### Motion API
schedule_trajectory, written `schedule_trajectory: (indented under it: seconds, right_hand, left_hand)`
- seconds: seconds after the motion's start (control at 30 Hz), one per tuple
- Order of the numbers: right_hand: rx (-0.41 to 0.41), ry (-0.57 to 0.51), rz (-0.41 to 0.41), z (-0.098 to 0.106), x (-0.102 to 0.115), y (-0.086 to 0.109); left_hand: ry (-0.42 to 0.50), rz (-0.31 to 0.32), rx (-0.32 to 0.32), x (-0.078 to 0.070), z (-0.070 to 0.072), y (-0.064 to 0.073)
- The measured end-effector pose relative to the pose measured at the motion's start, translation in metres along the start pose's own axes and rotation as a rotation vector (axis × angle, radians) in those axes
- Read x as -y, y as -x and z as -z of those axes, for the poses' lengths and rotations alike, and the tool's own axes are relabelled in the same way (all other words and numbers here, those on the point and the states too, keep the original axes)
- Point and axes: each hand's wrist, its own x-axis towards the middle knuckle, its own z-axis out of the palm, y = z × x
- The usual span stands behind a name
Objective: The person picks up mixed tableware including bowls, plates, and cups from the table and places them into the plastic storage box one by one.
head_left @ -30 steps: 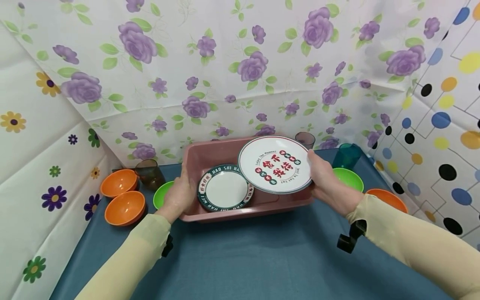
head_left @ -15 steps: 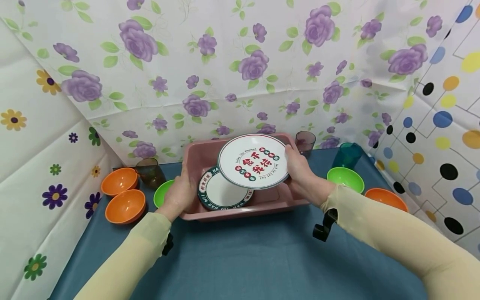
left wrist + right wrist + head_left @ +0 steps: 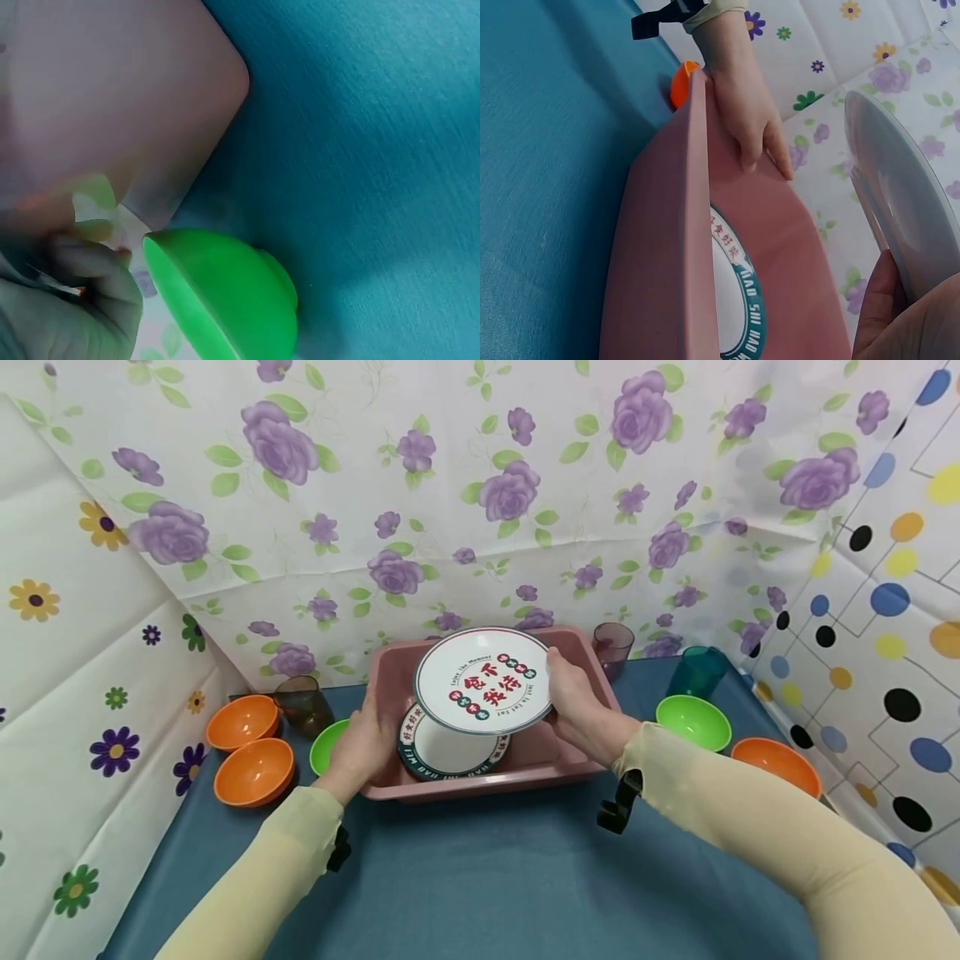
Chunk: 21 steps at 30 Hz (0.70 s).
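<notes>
My right hand [image 3: 573, 697] pinches the right edge of a white plate [image 3: 480, 681] with red and green print, held tilted above the pink basin [image 3: 487, 791]. Beneath it, inside the basin's left half, a white plate with a dark green patterned rim [image 3: 453, 762] lies partly hidden. My left hand [image 3: 362, 747] grips the basin's left rim; in the right wrist view its fingers [image 3: 751, 154] reach over that wall. The raised plate's plain underside [image 3: 900, 187] faces the right wrist camera. Close below the left hand sits a green bowl [image 3: 240, 292].
Two orange bowls [image 3: 253, 772] and a brown cup [image 3: 303, 706] stand left of the basin on the blue cloth [image 3: 480, 877]. On the right are a pinkish cup [image 3: 612, 647], a teal cup [image 3: 696, 672], another green bowl [image 3: 693, 722] and another orange bowl [image 3: 777, 764]. Flowered sheets surround the table.
The printed plate has travelled left with my right hand, from the basin's right half to above the green-rimmed plate, covering more of it. My left hand stays at the rim.
</notes>
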Motion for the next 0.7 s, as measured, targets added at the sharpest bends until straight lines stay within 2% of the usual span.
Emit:
schedule_trajectory:
  seconds: [0.17, 0.3, 0.33, 0.4, 0.43, 0.5, 0.57, 0.63, 0.7]
  right_hand:
    - [0.005, 0.007, 0.013, -0.001, 0.001, -0.001]
    - [0.006, 0.001, 0.016, 0.002, 0.002, 0.000]
    - [0.005, 0.002, 0.015, 0.002, 0.002, 0.000]
    - [0.002, 0.006, 0.014, 0.003, 0.002, 0.000]
    - [-0.001, 0.010, 0.013, 0.004, 0.002, 0.000]
    - [0.000, 0.016, 0.013, 0.004, 0.002, 0.000]
    - [0.004, 0.020, 0.014, 0.003, 0.002, 0.000]
    - [0.009, 0.021, 0.014, 0.001, 0.001, 0.000]
    - [0.020, 0.019, 0.014, -0.001, 0.000, 0.000]
  left_hand:
    - [-0.070, 0.017, -0.053, -0.002, 0.004, 0.003]
    - [-0.125, -0.059, -0.127, -0.008, 0.012, 0.006]
    - [-0.115, -0.083, -0.141, -0.010, 0.015, 0.007]
    - [-0.039, -0.121, -0.148, -0.018, 0.021, 0.009]
    - [0.037, -0.126, -0.131, -0.023, 0.024, 0.010]
    - [0.289, -0.102, -0.054, -0.038, 0.027, 0.013]
    - [0.598, -0.034, 0.044, -0.055, 0.028, 0.016]
    - [0.884, 0.070, 0.125, -0.071, 0.027, 0.020]
    - [1.081, 0.150, 0.178, -0.083, 0.024, 0.024]
